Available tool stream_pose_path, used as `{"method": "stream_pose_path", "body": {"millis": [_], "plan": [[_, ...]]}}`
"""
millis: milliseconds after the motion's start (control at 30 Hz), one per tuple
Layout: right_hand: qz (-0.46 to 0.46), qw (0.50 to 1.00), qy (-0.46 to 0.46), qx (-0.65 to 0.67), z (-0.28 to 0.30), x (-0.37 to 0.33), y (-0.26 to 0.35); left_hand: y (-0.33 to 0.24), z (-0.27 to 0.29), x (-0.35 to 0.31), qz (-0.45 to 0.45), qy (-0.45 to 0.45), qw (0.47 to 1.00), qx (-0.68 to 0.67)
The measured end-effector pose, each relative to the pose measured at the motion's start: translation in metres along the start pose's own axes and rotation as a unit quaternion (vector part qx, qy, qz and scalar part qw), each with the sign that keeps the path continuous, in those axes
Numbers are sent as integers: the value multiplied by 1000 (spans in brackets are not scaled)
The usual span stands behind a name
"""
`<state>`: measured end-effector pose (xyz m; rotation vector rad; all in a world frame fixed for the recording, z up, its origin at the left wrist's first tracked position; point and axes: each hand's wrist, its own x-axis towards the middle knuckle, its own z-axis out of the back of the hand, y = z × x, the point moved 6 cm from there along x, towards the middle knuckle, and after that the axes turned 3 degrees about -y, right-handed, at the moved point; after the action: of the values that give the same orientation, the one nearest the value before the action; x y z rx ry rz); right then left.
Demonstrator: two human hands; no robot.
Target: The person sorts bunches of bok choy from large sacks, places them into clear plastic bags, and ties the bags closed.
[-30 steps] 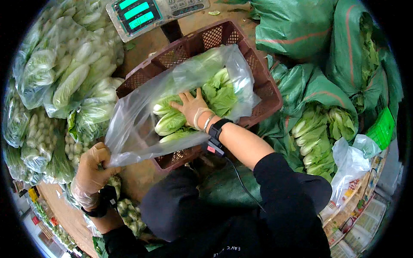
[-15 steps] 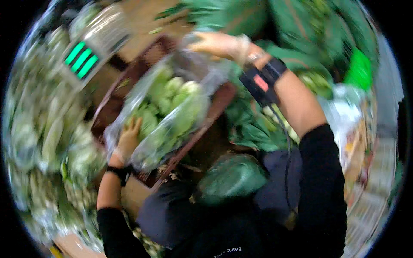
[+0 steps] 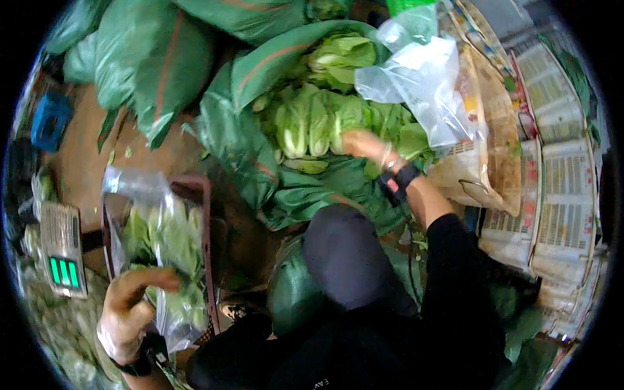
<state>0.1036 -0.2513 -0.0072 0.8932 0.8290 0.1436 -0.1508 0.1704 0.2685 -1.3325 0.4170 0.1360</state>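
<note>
Green leafy cabbages (image 3: 318, 123) lie heaped in an open green sack (image 3: 260, 149) in front of you, and your right hand (image 3: 365, 144) rests on the heap's right side, fingers curled down among the leaves; whether it has closed on one you cannot tell from this blurred view. Your left hand (image 3: 130, 305) is down at the lower left, fingers bent around the edge of a clear plastic bag (image 3: 156, 240) already filled with greens. That bag sits inside a dark red crate (image 3: 207, 227). Just left of the crate is a scale (image 3: 62, 250) with a lit green display. More green sacks (image 3: 149, 58) are piled along the top, and loose clear bags (image 3: 422, 84) lie beside the cabbages on the right.
</note>
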Motion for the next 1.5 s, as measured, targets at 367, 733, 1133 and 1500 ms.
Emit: {"method": "stream_pose_path", "body": {"millis": [367, 733, 1133, 1500], "plan": [[-122, 854, -146, 485, -46, -37, -156, 162, -206, 326, 110, 36, 976, -186], [-85, 797, -455, 388, 102, -89, -267, 189, -375, 371, 263, 226, 913, -216], [-43, 762, -497, 413, 134, -65, -278, 204, -466, 432, 235, 92, 845, -471], [94, 619, -374, 684, 100, -53, -227, 157, -434, 470, 248, 83, 740, -619]]}}
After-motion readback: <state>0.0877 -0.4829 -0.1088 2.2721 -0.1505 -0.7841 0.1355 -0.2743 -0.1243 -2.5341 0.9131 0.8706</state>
